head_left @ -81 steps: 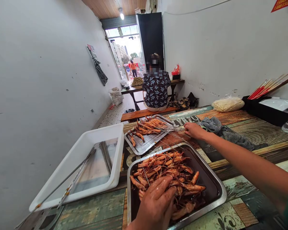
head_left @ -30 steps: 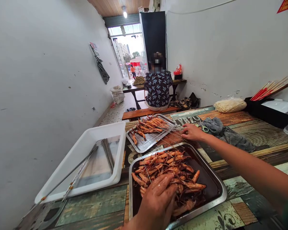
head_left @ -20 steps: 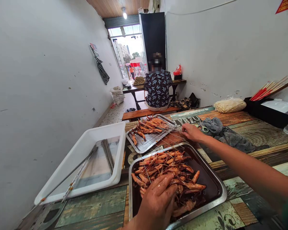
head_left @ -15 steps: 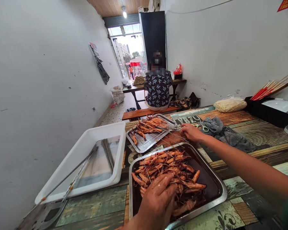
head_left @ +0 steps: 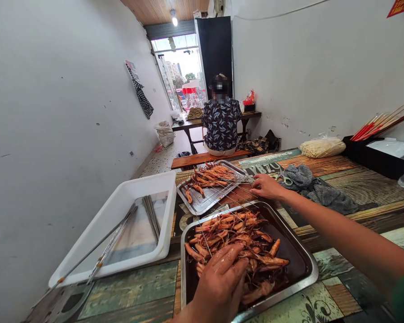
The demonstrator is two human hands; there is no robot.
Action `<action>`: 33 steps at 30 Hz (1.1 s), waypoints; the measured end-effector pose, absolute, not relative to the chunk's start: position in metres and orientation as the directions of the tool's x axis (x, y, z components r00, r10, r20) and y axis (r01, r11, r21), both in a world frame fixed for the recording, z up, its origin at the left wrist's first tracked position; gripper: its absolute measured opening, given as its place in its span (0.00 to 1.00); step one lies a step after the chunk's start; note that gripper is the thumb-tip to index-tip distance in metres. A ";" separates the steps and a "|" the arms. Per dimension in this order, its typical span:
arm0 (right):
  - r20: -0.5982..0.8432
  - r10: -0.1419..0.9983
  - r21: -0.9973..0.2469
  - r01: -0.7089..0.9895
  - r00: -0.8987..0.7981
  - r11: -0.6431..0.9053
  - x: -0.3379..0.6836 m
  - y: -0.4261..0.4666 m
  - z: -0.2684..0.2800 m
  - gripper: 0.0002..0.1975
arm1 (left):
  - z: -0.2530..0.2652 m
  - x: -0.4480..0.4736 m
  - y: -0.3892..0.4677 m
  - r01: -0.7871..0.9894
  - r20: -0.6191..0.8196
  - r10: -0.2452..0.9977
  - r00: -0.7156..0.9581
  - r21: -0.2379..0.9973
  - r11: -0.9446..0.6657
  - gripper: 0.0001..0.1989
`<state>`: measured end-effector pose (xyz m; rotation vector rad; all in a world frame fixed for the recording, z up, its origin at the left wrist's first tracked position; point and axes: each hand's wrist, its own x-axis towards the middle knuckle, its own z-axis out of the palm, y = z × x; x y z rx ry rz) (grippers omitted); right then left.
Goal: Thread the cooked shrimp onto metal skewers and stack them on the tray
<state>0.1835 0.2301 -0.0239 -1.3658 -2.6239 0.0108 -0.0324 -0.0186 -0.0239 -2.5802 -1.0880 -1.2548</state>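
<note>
A deep metal tray (head_left: 311, 264) in front of me holds dark liquid and a heap of brown duck tongues (head_left: 229, 224) with thin tails. Over the heap, my left hand (head_left: 218, 278) has curled fingers; its fingertips are hidden, so what it grips is unclear. My right hand (head_left: 267, 186) reaches across to the handle ends of several thin metal skewers (head_left: 244, 178), its fingers pinched on one. The skewers' other ends carry duck tongues (head_left: 210, 174) on a shallower metal tray (head_left: 207, 204) behind. A few skewers slant over the gap between the trays.
At left, a white plastic tub (head_left: 121, 190) holds bare skewers (head_left: 151, 217). Scissors (head_left: 285, 178) and a grey cloth (head_left: 323, 188) lie at right, near a bagged bundle (head_left: 323, 146) and a black box (head_left: 373, 157). A person (head_left: 222, 125) sits ahead, facing away.
My right hand has shifted slightly left and down at the skewer ends. The left hand stays in place over the heap.
</note>
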 end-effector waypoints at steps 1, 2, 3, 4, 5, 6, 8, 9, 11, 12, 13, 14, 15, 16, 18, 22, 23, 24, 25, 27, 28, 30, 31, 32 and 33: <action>0.161 0.812 -0.093 0.810 -0.561 0.579 0.184 0.230 -0.024 0.14 | -0.023 -0.032 -0.018 0.625 0.714 0.564 0.415 0.227 -0.747 0.15; 0.165 0.810 -0.095 0.808 -0.563 0.581 0.184 0.231 -0.025 0.14 | -0.023 -0.032 -0.018 0.625 0.715 0.562 0.415 0.225 -0.747 0.15; 0.169 0.808 -0.097 0.806 -0.564 0.583 0.184 0.231 -0.026 0.14 | -0.022 -0.033 -0.018 0.626 0.716 0.561 0.415 0.222 -0.747 0.15; 0.175 0.806 -0.098 0.805 -0.565 0.585 0.184 0.232 -0.026 0.14 | -0.022 -0.033 -0.018 0.627 0.718 0.560 0.414 0.220 -0.747 0.14; 0.182 0.805 -0.099 0.804 -0.565 0.587 0.185 0.232 -0.027 0.14 | -0.022 -0.033 -0.018 0.629 0.719 0.559 0.414 0.218 -0.746 0.14; 0.190 0.803 -0.101 0.803 -0.564 0.588 0.185 0.233 -0.028 0.14 | -0.022 -0.033 -0.018 0.631 0.720 0.558 0.412 0.216 -0.745 0.14; 0.211 0.800 -0.106 0.801 -0.561 0.590 0.185 0.234 -0.030 0.14 | -0.023 -0.033 -0.018 0.635 0.723 0.556 0.411 0.210 -0.743 0.14; 0.223 0.797 -0.107 0.799 -0.561 0.592 0.184 0.235 -0.031 0.14 | -0.023 -0.033 -0.019 0.637 0.721 0.557 0.412 0.209 -0.742 0.14; 0.242 0.788 -0.107 0.791 -0.566 0.602 0.183 0.235 -0.032 0.15 | -0.024 -0.033 -0.019 0.636 0.718 0.560 0.415 0.211 -0.742 0.14; 0.249 0.782 -0.105 0.787 -0.572 0.609 0.183 0.235 -0.033 0.15 | -0.024 -0.034 -0.019 0.635 0.717 0.558 0.417 0.210 -0.743 0.14; 0.253 0.776 -0.100 0.782 -0.578 0.615 0.182 0.235 -0.033 0.15 | -0.024 -0.034 -0.019 0.636 0.718 0.557 0.417 0.208 -0.743 0.14; 0.256 0.771 -0.094 0.779 -0.583 0.620 0.181 0.235 -0.033 0.15 | -0.024 -0.034 -0.019 0.635 0.720 0.554 0.418 0.205 -0.745 0.15; 0.257 0.767 -0.088 0.777 -0.587 0.624 0.181 0.235 -0.034 0.15 | -0.024 -0.034 -0.019 0.634 0.720 0.552 0.420 0.203 -0.746 0.15; 0.256 0.765 -0.081 0.776 -0.591 0.626 0.180 0.235 -0.034 0.15 | -0.024 -0.034 -0.019 0.633 0.720 0.551 0.422 0.201 -0.747 0.15; 0.253 0.763 -0.068 0.776 -0.595 0.627 0.179 0.236 -0.035 0.15 | -0.024 -0.034 -0.019 0.632 0.717 0.552 0.426 0.201 -0.749 0.14; 0.243 0.765 -0.049 0.780 -0.597 0.624 0.178 0.234 -0.034 0.14 | -0.024 -0.034 -0.020 0.635 0.708 0.562 0.427 0.208 -0.744 0.15; 0.241 0.766 -0.044 0.782 -0.596 0.622 0.177 0.232 -0.033 0.14 | -0.023 -0.034 -0.020 0.636 0.706 0.565 0.427 0.210 -0.742 0.15; 0.240 0.769 -0.039 0.785 -0.593 0.618 0.176 0.230 -0.032 0.14 | -0.023 -0.034 -0.020 0.639 0.703 0.569 0.427 0.210 -0.740 0.15; 0.239 0.772 -0.035 0.789 -0.589 0.613 0.175 0.228 -0.031 0.14 | -0.022 -0.034 -0.020 0.642 0.701 0.571 0.427 0.210 -0.738 0.15; 0.241 0.780 -0.027 0.799 -0.578 0.601 0.172 0.223 -0.028 0.16 | -0.021 -0.033 -0.020 0.643 0.704 0.569 0.425 0.208 -0.737 0.14; 0.243 0.783 -0.024 0.804 -0.572 0.595 0.171 0.220 -0.027 0.19 | -0.020 -0.033 -0.020 0.644 0.705 0.571 0.421 0.211 -0.736 0.14; 0.246 0.788 -0.019 0.810 -0.564 0.586 0.168 0.216 -0.026 0.24 | -0.018 -0.032 -0.020 0.643 0.704 0.577 0.414 0.222 -0.733 0.13; 0.247 0.790 -0.017 0.812 -0.562 0.583 0.167 0.215 -0.026 0.25 | -0.018 -0.032 -0.020 0.641 0.705 0.578 0.412 0.226 -0.733 0.13; 0.246 0.791 -0.016 0.813 -0.561 0.582 0.166 0.215 -0.026 0.24 | -0.018 -0.032 -0.020 0.642 0.702 0.582 0.411 0.230 -0.731 0.13; 0.246 0.791 -0.015 0.814 -0.560 0.581 0.166 0.215 -0.026 0.22 | -0.018 -0.032 -0.020 0.645 0.695 0.589 0.412 0.234 -0.727 0.13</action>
